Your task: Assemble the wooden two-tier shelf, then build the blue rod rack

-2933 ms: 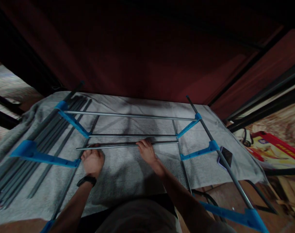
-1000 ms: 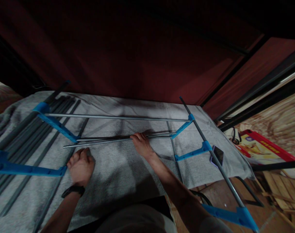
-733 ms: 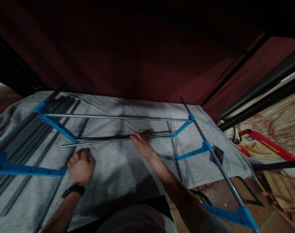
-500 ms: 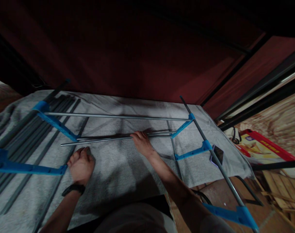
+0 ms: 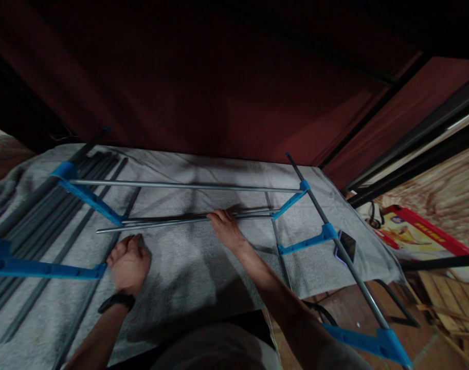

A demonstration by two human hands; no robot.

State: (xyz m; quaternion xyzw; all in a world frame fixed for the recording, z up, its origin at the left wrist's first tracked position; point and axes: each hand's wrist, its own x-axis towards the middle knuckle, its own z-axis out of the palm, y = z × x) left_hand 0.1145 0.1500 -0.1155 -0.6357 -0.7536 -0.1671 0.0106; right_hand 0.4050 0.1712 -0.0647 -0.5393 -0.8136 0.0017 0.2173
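My right hand (image 5: 226, 229) is closed around a thin metal rod (image 5: 142, 226) near the middle. The rod's left end is free, beside the tip of a blue plastic bracket (image 5: 93, 199); its right part lies near another blue bracket (image 5: 289, 204). One crossbar (image 5: 188, 185) spans between these two brackets, farther from me. With its fingers curled in, my left hand (image 5: 128, 263) rests low by the tip of a nearer blue bracket (image 5: 53, 269) and a grey pole (image 5: 82, 313). What its fingers hold, if anything, is hidden.
Several grey tubes (image 5: 37, 231) lie at the left on the grey cloth (image 5: 180, 277). A phone (image 5: 346, 246) lies at the right, partly behind the frame's side pole (image 5: 361, 288). Beyond the cloth are a red and yellow box (image 5: 419, 231) and a wooden slatted piece (image 5: 450, 298).
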